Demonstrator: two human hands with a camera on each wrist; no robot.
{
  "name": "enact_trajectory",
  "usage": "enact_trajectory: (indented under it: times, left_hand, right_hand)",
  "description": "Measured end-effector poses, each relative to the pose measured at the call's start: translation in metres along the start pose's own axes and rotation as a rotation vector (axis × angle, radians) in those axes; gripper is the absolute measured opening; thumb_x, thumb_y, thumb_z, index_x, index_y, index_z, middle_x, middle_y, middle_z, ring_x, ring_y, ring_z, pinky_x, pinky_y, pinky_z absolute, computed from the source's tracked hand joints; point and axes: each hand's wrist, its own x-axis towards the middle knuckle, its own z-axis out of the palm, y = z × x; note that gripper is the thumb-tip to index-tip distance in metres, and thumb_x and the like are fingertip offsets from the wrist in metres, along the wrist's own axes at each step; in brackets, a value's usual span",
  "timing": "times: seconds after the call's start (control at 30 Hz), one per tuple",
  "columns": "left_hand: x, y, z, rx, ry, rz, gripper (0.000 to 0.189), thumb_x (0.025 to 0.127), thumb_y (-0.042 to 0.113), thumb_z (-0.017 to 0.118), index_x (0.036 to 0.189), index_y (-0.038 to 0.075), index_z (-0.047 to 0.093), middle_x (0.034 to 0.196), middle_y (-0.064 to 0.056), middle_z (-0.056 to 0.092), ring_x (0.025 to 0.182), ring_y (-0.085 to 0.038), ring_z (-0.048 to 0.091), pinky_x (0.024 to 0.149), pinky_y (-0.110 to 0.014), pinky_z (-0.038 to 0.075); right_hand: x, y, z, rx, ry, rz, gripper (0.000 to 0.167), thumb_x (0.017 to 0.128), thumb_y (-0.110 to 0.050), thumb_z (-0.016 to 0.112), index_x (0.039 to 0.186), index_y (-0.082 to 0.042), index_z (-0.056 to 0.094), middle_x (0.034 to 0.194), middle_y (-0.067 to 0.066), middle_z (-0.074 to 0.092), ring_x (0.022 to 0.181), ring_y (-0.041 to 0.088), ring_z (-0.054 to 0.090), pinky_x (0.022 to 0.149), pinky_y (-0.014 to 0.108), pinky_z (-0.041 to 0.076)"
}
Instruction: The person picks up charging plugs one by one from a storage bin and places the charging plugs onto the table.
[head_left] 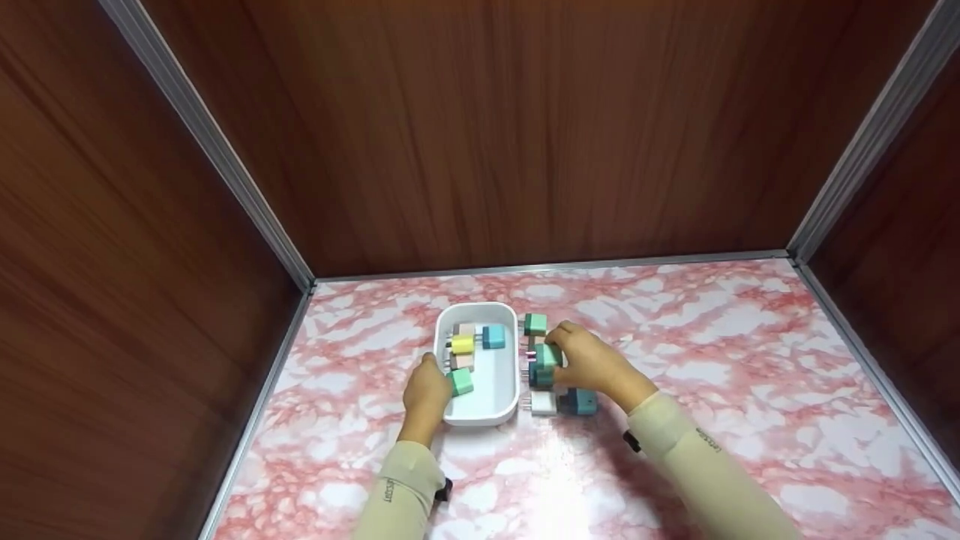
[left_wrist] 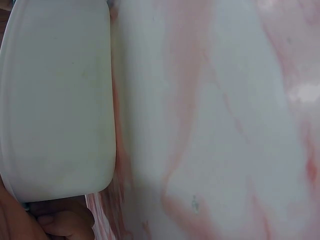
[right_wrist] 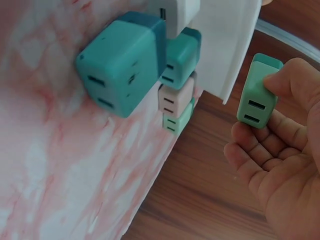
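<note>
My right hand [head_left: 592, 364] pinches a light green USB wall charger [right_wrist: 257, 95] between thumb and fingers, held above the row of chargers beside the white plastic tub [head_left: 491, 416]. My left hand [head_left: 427, 390] grips the tub's left side, its fingers at the rim; the left wrist view shows them partly hidden by the tub wall [left_wrist: 60, 100]. Inside the tub lie a yellow charger [head_left: 462, 344], a blue charger [head_left: 493, 337], two pinkish ones and a green charger [head_left: 461, 382] near my left hand.
Right of the tub stand a green charger [head_left: 535, 324], a pink charger [right_wrist: 176, 97], a dark teal charger [right_wrist: 181, 57], a white charger [head_left: 543, 403] and a larger teal charger [right_wrist: 120, 62]. Brown wood-grain panels [head_left: 525, 135] surround the red-and-white marbled table [head_left: 720, 330].
</note>
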Motion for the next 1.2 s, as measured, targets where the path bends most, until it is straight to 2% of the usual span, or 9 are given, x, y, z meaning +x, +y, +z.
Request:
enact_trajectory:
  times: [0.2, 0.37, 0.53, 0.7, 0.9, 1.03, 1.2]
  left_hand:
    - [0.001, 0.000, 0.001, 0.006, -0.007, -0.007, 0.048, 0.097, 0.011, 0.056, 0.144, 0.004, 0.052, 0.125, -0.020, 0.069, 0.111, -0.040, 0.068, 0.086, -0.058, 0.054]
    - [0.002, 0.000, 0.001, 0.011, -0.017, -0.009, 0.049, 0.097, 0.011, 0.056, 0.146, 0.004, 0.051, 0.126, -0.020, 0.069, 0.112, -0.040, 0.068, 0.087, -0.057, 0.054]
    - [0.002, -0.002, 0.002, 0.007, -0.019, -0.002, 0.051, 0.096, 0.010, 0.057, 0.146, 0.003, 0.050, 0.126, -0.021, 0.070, 0.113, -0.040, 0.068, 0.087, -0.057, 0.054]
    - [0.002, -0.003, 0.002, 0.007, -0.018, 0.018, 0.053, 0.095, 0.009, 0.057, 0.147, 0.002, 0.049, 0.127, -0.021, 0.069, 0.114, -0.040, 0.068, 0.087, -0.056, 0.054]
    - [0.003, -0.004, 0.004, -0.010, 0.005, 0.025, 0.047, 0.095, 0.011, 0.056, 0.141, 0.003, 0.054, 0.122, -0.020, 0.071, 0.110, -0.039, 0.069, 0.087, -0.056, 0.054]
    - [0.003, -0.004, 0.004, -0.008, 0.004, 0.021, 0.047, 0.096, 0.011, 0.056, 0.143, 0.003, 0.054, 0.123, -0.020, 0.070, 0.111, -0.039, 0.069, 0.089, -0.056, 0.053]
    - [0.002, -0.003, 0.002, -0.005, 0.002, 0.024, 0.048, 0.096, 0.010, 0.056, 0.143, 0.002, 0.053, 0.123, -0.021, 0.070, 0.111, -0.039, 0.068, 0.089, -0.056, 0.053]
  right_hand:
    - [-0.002, 0.012, 0.002, 0.006, 0.010, -0.004, 0.045, 0.072, -0.013, 0.081, 0.113, 0.000, 0.066, 0.103, 0.008, 0.061, 0.084, 0.018, 0.055, 0.078, 0.037, 0.052]
    - [-0.003, 0.018, 0.004, 0.029, -0.007, 0.036, 0.047, 0.074, -0.013, 0.085, 0.114, 0.000, 0.066, 0.103, 0.007, 0.060, 0.083, 0.018, 0.056, 0.077, 0.038, 0.051]
    - [-0.005, 0.024, 0.004, 0.022, -0.015, 0.080, 0.048, 0.072, -0.012, 0.082, 0.116, 0.000, 0.066, 0.105, 0.008, 0.060, 0.084, 0.018, 0.055, 0.077, 0.037, 0.050]
    - [-0.007, 0.031, 0.006, 0.016, -0.012, 0.086, 0.049, 0.069, -0.010, 0.083, 0.113, 0.001, 0.067, 0.107, 0.010, 0.061, 0.086, 0.019, 0.056, 0.080, 0.039, 0.052]
    - [-0.011, 0.042, 0.012, 0.012, -0.032, 0.114, 0.046, 0.072, -0.010, 0.083, 0.114, 0.001, 0.067, 0.107, 0.010, 0.061, 0.085, 0.019, 0.055, 0.080, 0.040, 0.052]
    - [-0.014, 0.050, 0.015, 0.006, -0.056, 0.142, 0.045, 0.074, -0.010, 0.081, 0.115, 0.001, 0.066, 0.107, 0.009, 0.060, 0.085, 0.019, 0.055, 0.079, 0.040, 0.051]
    - [-0.016, 0.056, 0.018, 0.002, -0.067, 0.143, 0.046, 0.074, -0.010, 0.081, 0.116, 0.002, 0.067, 0.109, 0.011, 0.062, 0.090, 0.021, 0.058, 0.085, 0.044, 0.053]
